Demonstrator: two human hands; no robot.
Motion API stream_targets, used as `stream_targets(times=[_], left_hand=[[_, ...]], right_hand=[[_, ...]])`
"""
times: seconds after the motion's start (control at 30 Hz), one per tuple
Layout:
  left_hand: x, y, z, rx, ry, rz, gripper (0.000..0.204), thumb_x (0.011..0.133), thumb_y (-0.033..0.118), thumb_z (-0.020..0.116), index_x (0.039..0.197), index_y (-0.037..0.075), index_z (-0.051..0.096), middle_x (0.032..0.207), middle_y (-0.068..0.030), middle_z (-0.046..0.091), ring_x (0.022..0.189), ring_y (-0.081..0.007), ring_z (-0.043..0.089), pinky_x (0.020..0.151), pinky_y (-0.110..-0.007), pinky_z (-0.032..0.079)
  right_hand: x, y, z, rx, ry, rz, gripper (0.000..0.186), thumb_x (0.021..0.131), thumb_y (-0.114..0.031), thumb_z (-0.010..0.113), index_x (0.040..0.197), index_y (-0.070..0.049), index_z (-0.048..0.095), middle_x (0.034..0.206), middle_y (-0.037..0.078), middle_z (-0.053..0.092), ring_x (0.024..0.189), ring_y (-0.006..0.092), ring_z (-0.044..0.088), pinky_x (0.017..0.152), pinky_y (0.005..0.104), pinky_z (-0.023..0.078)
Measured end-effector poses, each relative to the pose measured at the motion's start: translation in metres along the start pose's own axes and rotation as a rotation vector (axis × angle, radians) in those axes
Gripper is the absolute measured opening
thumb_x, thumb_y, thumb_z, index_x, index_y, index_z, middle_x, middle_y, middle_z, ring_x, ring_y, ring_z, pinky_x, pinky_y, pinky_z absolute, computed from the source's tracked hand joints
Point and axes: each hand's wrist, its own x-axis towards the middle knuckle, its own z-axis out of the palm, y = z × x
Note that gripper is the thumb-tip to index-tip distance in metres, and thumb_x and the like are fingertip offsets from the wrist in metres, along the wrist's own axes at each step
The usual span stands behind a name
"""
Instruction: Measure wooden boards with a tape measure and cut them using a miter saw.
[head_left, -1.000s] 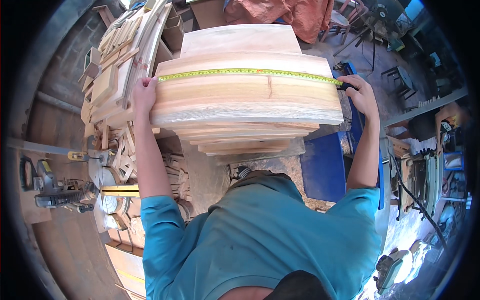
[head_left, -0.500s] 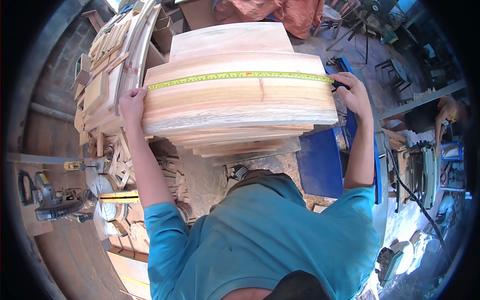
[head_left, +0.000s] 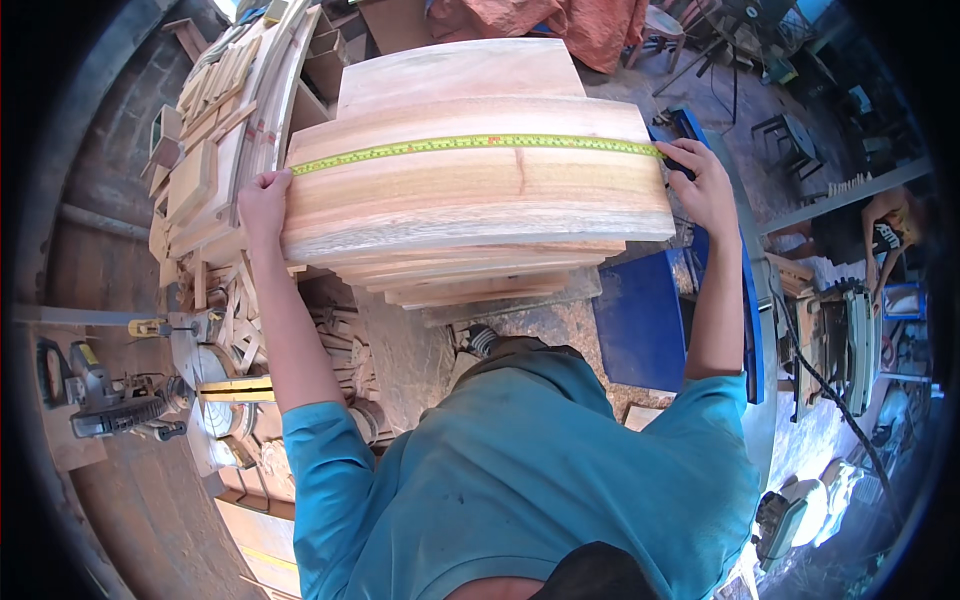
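A yellow-green tape measure point(head_left: 490, 142) stretches across the top wooden board point(head_left: 440, 195) of a stack, from its left edge to its right edge. My left hand point(head_left: 265, 205) is closed at the board's left edge, gripping that end of the tape. At the right edge my right hand point(head_left: 700, 180) pinches the tape's other end with thumb and forefinger. Whether a tape case sits in that palm is hidden. Under the top board several more boards point(head_left: 480, 290) show along the near side, and another board point(head_left: 460, 72) sticks out beyond it.
A saw point(head_left: 110, 395) stands on the left, near a heap of wood offcuts point(head_left: 235, 330). Wooden pieces point(head_left: 215, 90) are piled at the far left. A blue panel point(head_left: 640, 320) stands right of the stack. Another person point(head_left: 885, 225) bends over at the far right.
The board and tape sit slightly higher in view. Both hands keep their hold at the two edges. The person at the far right has shifted a little.
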Motion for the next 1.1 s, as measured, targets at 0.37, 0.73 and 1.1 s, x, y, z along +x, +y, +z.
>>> stream_targets(times=[0.37,0.73,1.1], left_hand=[[0.001,0.006,0.005,0.075,-0.019,0.048,0.033,0.082,0.032,0.071,0.093,0.001,0.076,0.08,-0.0114,0.072,0.075,-0.0203,0.067,0.075,-0.035,0.051],[-0.004,0.008,-0.001,-0.178,-0.024,-0.036,0.028,0.082,0.002,0.05,0.095,-0.001,0.074,0.084,-0.0069,0.07,0.077,-0.014,0.061,0.072,-0.027,0.048],[-0.007,0.006,-0.005,-0.186,-0.034,-0.068,0.028,0.079,0.002,0.05,0.094,-0.002,0.074,0.085,-0.01,0.072,0.08,-0.0168,0.065,0.077,-0.03,0.05]], right_hand=[[-0.005,0.0,0.002,-0.041,0.018,0.038,0.045,0.079,-0.012,0.054,0.121,-0.013,0.072,0.127,0.015,0.063,0.119,0.0331,0.057,0.105,0.0399,0.043],[-0.007,-0.007,0.0,-0.028,0.006,-0.01,0.047,0.078,-0.005,0.057,0.124,-0.008,0.069,0.127,0.016,0.062,0.118,0.0331,0.059,0.098,0.0365,0.046],[-0.006,-0.015,0.005,-0.025,0.007,0.001,0.048,0.078,-0.005,0.056,0.124,-0.009,0.069,0.128,0.017,0.061,0.119,0.0333,0.058,0.1,0.0372,0.045]])
